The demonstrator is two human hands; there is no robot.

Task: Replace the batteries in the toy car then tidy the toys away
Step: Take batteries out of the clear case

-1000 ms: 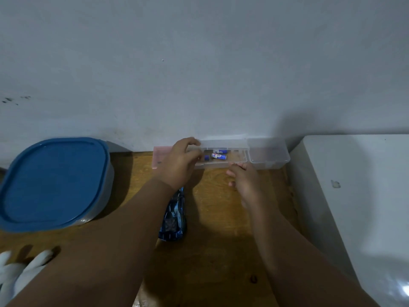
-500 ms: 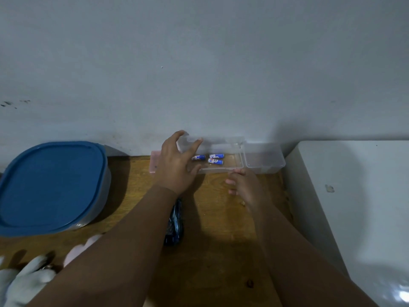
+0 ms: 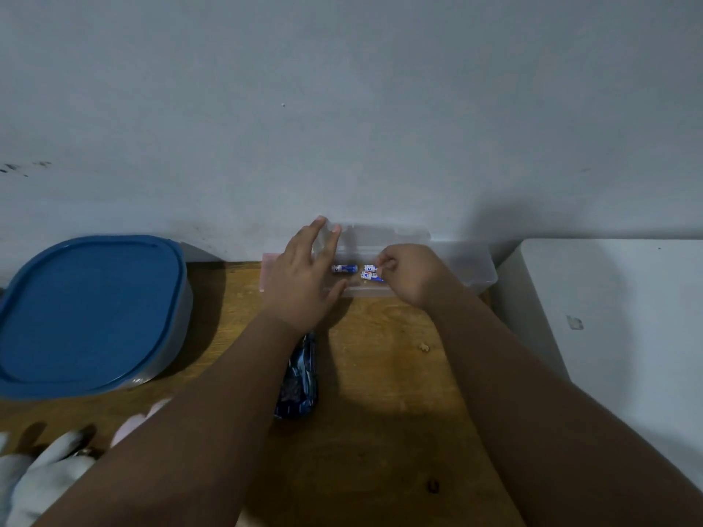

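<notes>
A clear plastic box (image 3: 477, 273) stands against the wall with its lid tilted up. Small blue-and-white batteries lie inside: one battery (image 3: 344, 268) on the left and a pair (image 3: 371, 275) to its right. My left hand (image 3: 304, 275) rests on the box's left end, fingers spread against the raised lid. My right hand (image 3: 409, 271) reaches into the box and its fingertips pinch the pair of batteries. A blue toy car (image 3: 298, 378) lies on the wooden table below my left forearm, partly hidden by it.
A large container with a blue lid (image 3: 83, 313) sits at the left. A white plush toy (image 3: 42, 477) lies at the bottom left corner. A white cabinet top (image 3: 616, 321) borders the table (image 3: 384, 393) on the right. The wall runs right behind the box.
My right hand moved from the table in front of the box into the box and onto the batteries. My left hand has pushed the lid further open.
</notes>
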